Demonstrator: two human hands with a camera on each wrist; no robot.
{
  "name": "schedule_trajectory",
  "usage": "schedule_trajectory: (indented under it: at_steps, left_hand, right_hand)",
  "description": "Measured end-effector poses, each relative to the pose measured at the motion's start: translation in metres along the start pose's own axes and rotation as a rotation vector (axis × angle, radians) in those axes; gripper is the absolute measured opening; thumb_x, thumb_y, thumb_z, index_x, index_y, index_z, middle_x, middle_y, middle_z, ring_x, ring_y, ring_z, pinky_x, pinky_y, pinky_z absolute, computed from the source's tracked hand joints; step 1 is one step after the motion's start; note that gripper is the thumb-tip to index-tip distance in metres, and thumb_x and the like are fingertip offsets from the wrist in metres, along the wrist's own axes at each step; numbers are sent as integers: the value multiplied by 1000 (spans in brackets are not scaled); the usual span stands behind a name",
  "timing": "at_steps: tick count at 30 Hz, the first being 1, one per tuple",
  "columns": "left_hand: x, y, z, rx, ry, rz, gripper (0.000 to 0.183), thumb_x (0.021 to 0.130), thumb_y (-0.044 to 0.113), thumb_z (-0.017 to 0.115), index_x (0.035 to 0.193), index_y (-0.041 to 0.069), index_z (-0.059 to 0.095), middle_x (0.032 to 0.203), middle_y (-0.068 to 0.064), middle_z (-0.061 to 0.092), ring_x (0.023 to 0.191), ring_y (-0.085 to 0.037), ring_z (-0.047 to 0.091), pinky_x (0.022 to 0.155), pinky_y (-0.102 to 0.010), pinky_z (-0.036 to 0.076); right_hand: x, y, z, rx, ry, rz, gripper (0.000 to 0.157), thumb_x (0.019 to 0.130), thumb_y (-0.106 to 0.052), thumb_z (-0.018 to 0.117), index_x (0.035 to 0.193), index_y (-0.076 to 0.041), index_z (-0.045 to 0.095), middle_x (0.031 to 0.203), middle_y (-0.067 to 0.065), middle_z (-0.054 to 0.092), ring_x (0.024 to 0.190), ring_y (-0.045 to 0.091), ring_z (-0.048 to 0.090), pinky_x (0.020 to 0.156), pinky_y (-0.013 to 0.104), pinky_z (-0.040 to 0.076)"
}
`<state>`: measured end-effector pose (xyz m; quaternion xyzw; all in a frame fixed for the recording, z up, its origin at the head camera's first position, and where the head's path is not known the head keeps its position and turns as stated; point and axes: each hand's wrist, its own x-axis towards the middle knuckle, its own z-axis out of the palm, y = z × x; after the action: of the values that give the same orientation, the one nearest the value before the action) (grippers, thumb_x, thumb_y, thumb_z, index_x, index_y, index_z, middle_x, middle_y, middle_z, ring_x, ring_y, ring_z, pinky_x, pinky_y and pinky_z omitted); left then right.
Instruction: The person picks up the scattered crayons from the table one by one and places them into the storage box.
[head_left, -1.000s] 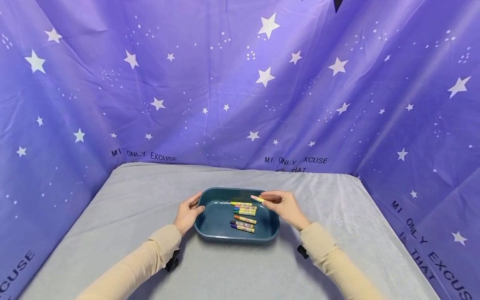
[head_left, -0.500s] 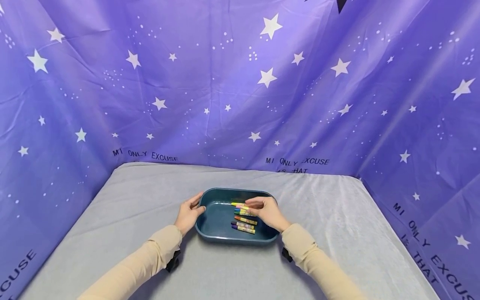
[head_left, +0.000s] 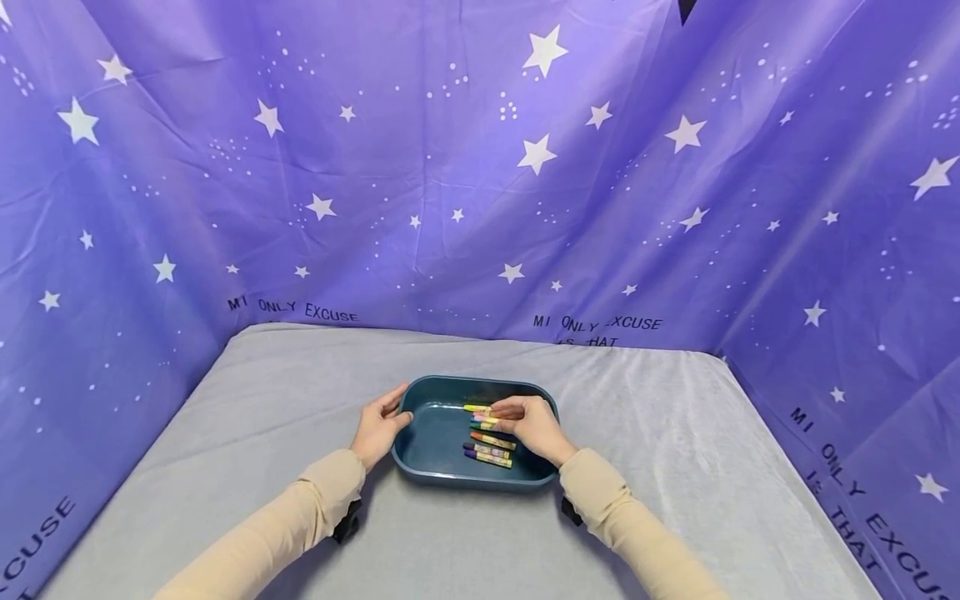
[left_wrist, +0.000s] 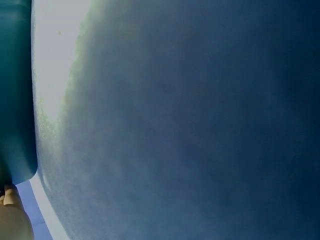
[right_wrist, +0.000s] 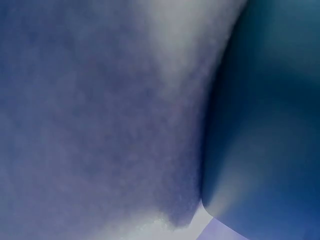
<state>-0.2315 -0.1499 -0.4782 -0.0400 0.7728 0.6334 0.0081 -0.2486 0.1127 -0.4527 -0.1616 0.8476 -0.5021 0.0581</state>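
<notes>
A dark teal tray [head_left: 435, 454] sits on the cloth, with several paper-wrapped crayons [head_left: 492, 440] lying in a rough column on its floor. My left hand [head_left: 377, 431] grips the tray's left end, thumb over the rim and fingers along the outer wall. Inside the tray, my right hand [head_left: 536, 427] pinches a pale pink-tipped crayon [head_left: 485, 418] low among those at the far end; the hand hides most of it. In the left wrist view part of the left hand [left_wrist: 12, 215] shows below the tray wall [left_wrist: 17, 95]. The right wrist view shows only tray wall [right_wrist: 265, 125] and cloth.
Grey cloth [head_left: 262, 433] covers the table around the tray. Purple star-printed curtains [head_left: 420, 167] rise behind the table and on both sides. A black wrist band [head_left: 348, 522] shows under the left sleeve.
My right hand has moved left and down into the tray with the crayon, from above the far right rim to the other crayons. The left hand keeps its grip on the tray.
</notes>
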Motion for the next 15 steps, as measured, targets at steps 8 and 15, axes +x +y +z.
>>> schedule_trajectory:
  at_steps: [8,15]
  left_hand:
    - [0,-2,1,-6,8,-4,56,85,1,56,139,10,41,138,-19,44,126,-31,43,100,-43,40]
    - [2,-2,0,-12,16,1,56,84,1,56,138,8,42,137,-19,45,125,-30,44,100,-42,41]
  right_hand:
    - [-1,1,-1,96,7,26,31,81,2,64,111,4,63,105,18,67,93,28,65,75,29,56]
    - [2,4,-1,127,-49,5,36,82,-8,67,116,3,61,112,19,64,97,25,64,78,29,55]
